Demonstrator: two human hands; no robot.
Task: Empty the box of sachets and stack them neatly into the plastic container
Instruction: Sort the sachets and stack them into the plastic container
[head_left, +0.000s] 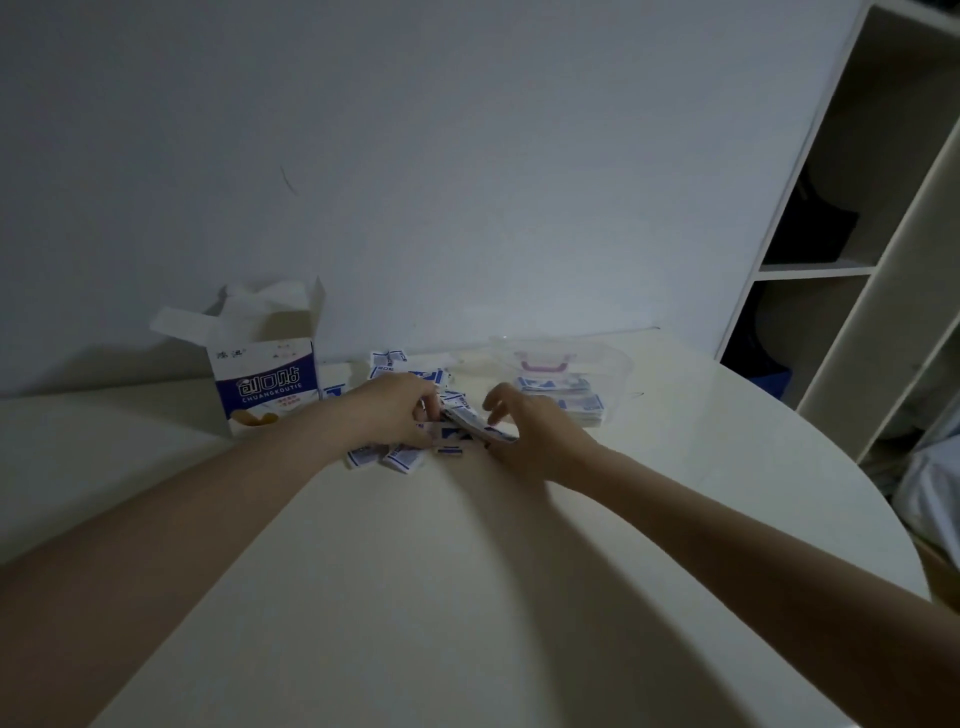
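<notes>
Gathering sachets into a bundle beside the container

Head view, the only one. Box (266, 382) stands upright at far left of the table (467, 597), top flaps open; whether anything is left inside can't be told from here. Loose sachets (400, 456) lie scattered in a pile mid-table, between box and plastic container (613, 371). Container sits far right of the pile, clear-walled, with a neat stack of sachets (563, 397) already inside and a pink-handled part showing through the wall.

Left hand (397, 410) is over the pile, fingers curled, pinching the left end of a small bundle of sachets (475, 423). Right hand (522, 426) cups the bundle's right end from below; thumb and lower fingers hold it, upper fingers are spread and raised. So both hands grip the same bundle, just above the pile.

Key relation: bundle's long axis runs roughly left-right, tilted down toward the right hand. Container lies up and to the right of the bundle, near, on the right hand's side. Right hand is plainly nearer, so my guess is it carries the bundle over while the left lets go.

Task is part done, judging by the stack inside and many sachets still on the table.

White wall (467, 156) behind; open shelving (852, 270) at right.
</notes>
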